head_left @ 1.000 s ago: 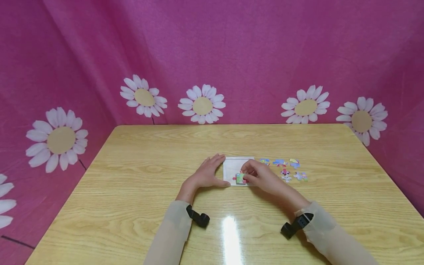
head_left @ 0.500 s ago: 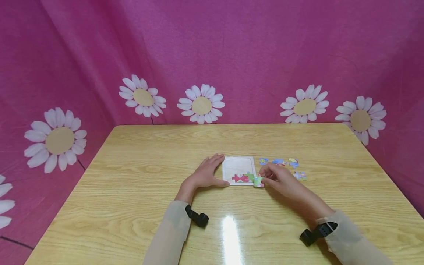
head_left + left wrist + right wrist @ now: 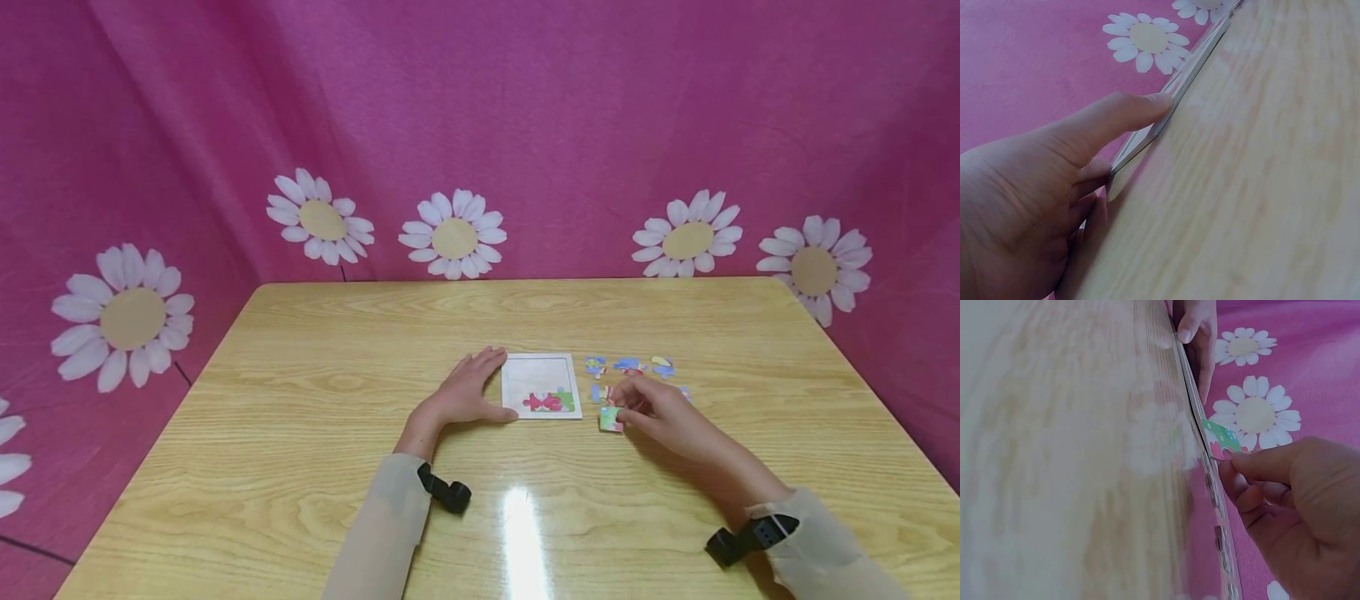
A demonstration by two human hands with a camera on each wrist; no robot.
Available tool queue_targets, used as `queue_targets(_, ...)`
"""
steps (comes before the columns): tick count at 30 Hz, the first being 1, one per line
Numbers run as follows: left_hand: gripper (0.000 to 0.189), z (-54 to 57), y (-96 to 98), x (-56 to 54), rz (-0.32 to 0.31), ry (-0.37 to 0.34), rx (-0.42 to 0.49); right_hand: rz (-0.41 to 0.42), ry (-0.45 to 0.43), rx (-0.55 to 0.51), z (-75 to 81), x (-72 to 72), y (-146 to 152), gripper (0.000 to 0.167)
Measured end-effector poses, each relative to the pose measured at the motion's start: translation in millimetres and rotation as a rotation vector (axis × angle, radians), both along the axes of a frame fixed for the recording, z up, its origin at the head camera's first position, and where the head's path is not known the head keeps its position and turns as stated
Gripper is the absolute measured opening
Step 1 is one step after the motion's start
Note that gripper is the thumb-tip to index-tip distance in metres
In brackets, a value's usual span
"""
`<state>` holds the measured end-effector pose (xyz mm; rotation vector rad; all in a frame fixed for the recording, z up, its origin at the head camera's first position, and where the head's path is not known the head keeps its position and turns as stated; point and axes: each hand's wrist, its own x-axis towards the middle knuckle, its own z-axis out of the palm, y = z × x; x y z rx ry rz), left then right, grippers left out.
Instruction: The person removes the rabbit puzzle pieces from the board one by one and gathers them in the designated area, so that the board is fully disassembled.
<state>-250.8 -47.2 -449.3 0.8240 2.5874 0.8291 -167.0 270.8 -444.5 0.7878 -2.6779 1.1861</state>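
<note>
A square white puzzle board (image 3: 532,373) lies on the table, with joined red and green jigsaw pieces (image 3: 551,402) along its near edge. My left hand (image 3: 467,392) rests against the board's left side, fingers straight and thumb spread to the near corner. In the left wrist view the thumb (image 3: 1141,109) lies on the board's edge. Right of the board, my right hand (image 3: 667,414) pinches a green puzzle piece (image 3: 610,419) with pink at one corner. The right wrist view shows that piece (image 3: 1222,435) between thumb and forefinger.
Several loose puzzle pieces, among them a blue one with yellow (image 3: 662,364), lie in rows right of the board; my right hand covers part of the nearer row. The wooden table (image 3: 360,333) ends at a pink curtain (image 3: 570,125) with white flowers.
My right hand has drawn the green piece off the board to the right, uncovering the red and green pieces there. My left hand stays at the board's left side.
</note>
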Motion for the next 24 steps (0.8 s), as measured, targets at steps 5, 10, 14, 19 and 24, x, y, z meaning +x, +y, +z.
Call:
queue_targets(5, 0.098, 0.3, -1.1, 0.0, 0.005, -0.003, -0.001, 0.005, -0.023, 0.007, 0.2, 1.2, 0.2, 0.017)
queue_targets(10, 0.098, 0.6, -1.3, 0.2, 0.006, -0.003, 0.003, 0.032, -0.026, 0.010, -0.8, 0.7, -0.3, 0.016)
queue_targets(14, 0.098, -0.3, -0.7, -0.8, 0.005, 0.001, 0.003, 0.033, -0.043, 0.020, -1.9, -0.6, -0.1, 0.015)
queue_targets(19, 0.098, -2.2, 0.0, -2.2, 0.004, 0.008, 0.001, 0.017, -0.073, 0.065, -2.7, -1.9, 1.2, 0.014)
queue_targets(24, 0.098, -1.7, 0.0, -1.2, 0.004, 0.005, -0.002, -0.002, -0.101, 0.115, -2.2, -2.2, 2.1, 0.013)
